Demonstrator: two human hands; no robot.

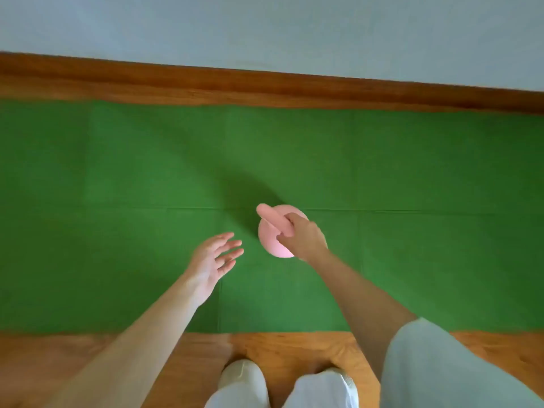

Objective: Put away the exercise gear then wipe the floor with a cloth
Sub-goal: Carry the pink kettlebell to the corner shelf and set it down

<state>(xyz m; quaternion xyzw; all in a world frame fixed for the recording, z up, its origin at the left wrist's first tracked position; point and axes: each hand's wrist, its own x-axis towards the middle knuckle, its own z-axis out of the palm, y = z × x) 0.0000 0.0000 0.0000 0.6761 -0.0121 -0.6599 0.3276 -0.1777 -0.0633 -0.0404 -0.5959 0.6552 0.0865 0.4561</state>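
A pink kettlebell [272, 238] stands near the middle of a green exercise mat [117, 178] spread on the floor. My right hand [303, 235] is wrapped around its pink handle from the right side. My left hand [213, 260] hovers over the mat just left of the kettlebell, palm turned inward, fingers spread, holding nothing. The kettlebell's right side is hidden behind my right hand.
The wooden floor [73, 357] shows along the mat's near edge, where my two white shoes [243, 375] stand. A wooden skirting board [206, 81] and a pale wall [265, 28] run along the mat's far edge.
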